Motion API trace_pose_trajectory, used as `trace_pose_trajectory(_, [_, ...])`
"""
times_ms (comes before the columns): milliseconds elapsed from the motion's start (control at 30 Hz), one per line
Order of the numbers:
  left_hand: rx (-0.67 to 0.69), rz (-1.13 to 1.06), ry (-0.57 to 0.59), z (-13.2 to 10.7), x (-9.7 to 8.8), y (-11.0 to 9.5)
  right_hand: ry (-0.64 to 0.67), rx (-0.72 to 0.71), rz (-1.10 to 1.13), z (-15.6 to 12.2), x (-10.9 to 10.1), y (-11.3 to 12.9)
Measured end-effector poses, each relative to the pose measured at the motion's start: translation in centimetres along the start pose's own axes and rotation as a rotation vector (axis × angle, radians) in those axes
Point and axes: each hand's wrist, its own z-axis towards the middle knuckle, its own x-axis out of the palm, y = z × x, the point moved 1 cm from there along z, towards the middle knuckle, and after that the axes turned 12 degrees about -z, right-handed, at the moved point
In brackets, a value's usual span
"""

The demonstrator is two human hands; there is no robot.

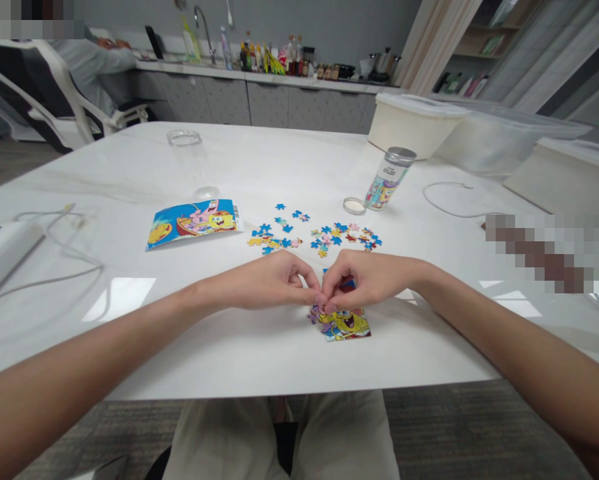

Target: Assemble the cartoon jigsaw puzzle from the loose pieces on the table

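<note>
My left hand [284, 280] and my right hand [362, 277] meet fingertip to fingertip above the left edge of a partly joined jigsaw puzzle [349, 325]. Both are closed in a pinch on a small jigsaw piece, which the fingertips mostly hide. The joined part shows a yellow cartoon face, with purple and pink at its left; my right hand covers its upper part. Just beyond my hands lie loose jigsaw pieces in two clusters, one on the left [267, 240] and one on the right [347, 235]. A picture sheet [194, 223] with the cartoon lies to the left.
A printed jar [389, 179] stands at the right beside a round lid [354, 205]. Farther back are a clear jar [184, 139] and pale lidded boxes [414, 123]. Cables [87, 267] lie at both sides. A person [97, 67] sits at the back left.
</note>
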Motion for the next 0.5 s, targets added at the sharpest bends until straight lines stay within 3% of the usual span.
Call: trace_pose_trajectory(500, [-0.053,0.049,0.041,-0.25,0.0,-0.11,-0.025,-0.048,-0.045,0.02,0.02,0.04])
